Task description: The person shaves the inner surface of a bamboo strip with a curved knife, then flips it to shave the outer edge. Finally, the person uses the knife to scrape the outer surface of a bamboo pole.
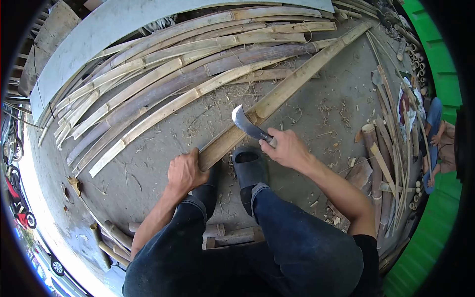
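My left hand (186, 172) is wrapped round the near end of a split bamboo piece (282, 94), its hollow inner side facing up. The bamboo slants away from me to the upper right, its far end resting on the ground. In my right hand (287, 149) is the handle of a sickle (250, 125) with a curved, hooked blade. That blade lies over the bamboo's hollow near its middle, close to a node, with the tip pointing up and left. My shoes (249, 166) are on the ground just under the near part of the bamboo.
Many long bamboo strips (198, 91) lie spread across the concrete floor (168, 131) ahead. Bamboo poles (372, 163) and thin sticks are piled at my right, where another person (440, 143) sits by a green wall (448, 94). Shavings litter the floor. Short bamboo pieces (118, 237) lie at left.
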The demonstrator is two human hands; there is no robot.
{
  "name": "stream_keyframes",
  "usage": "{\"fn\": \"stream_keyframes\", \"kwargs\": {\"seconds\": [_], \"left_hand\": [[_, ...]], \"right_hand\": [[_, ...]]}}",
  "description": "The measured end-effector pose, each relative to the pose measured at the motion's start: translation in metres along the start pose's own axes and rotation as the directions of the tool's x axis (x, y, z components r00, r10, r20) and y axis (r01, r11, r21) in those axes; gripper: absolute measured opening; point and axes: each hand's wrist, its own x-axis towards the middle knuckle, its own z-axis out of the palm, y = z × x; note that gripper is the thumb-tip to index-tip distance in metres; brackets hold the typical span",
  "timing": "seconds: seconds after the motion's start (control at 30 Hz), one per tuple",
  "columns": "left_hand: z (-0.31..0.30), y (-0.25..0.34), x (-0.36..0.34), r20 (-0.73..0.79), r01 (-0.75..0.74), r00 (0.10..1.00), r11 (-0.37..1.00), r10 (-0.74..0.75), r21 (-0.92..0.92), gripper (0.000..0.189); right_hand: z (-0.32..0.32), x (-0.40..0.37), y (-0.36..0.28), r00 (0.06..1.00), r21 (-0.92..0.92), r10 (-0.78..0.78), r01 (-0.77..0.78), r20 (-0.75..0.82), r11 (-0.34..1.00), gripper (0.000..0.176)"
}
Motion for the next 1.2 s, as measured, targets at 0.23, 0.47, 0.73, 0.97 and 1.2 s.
{"fn": "stream_keyframes", "kwargs": {"seconds": [0.23,0.47,0.73,0.97,1.2], "left_hand": [[0.013,-0.004,-0.008,-0.121,-0.056,0.991,0.996,0.064,0.067,0.041],[0.046,-0.032,-0.019,-0.239,-0.191,0.946,0.971,0.221,0.145,0.034],[0.037,-0.020,-0.008,-0.276,-0.168,0.939,0.974,0.205,0.149,0.034],[0.028,-0.009,-0.008,-0.258,-0.149,0.947,0.975,0.189,0.168,0.034],[0.032,-0.004,-0.014,-0.264,-0.154,0.946,0.976,0.190,0.151,0.038]], "right_hand": [[-0.047,0.058,0.059,0.900,0.026,0.275,-0.283,-0.339,0.959,0.041],[-0.042,0.034,0.047,0.972,-0.033,0.134,-0.142,-0.192,0.989,0.041],[0.010,-0.001,-0.010,0.999,0.089,0.027,-0.024,-0.033,0.996,0.040],[-0.018,0.041,0.046,0.867,0.279,0.409,-0.333,-0.284,0.901,0.037],[-0.019,0.020,-0.012,0.809,0.278,0.570,-0.520,-0.143,0.808,0.035]]}}
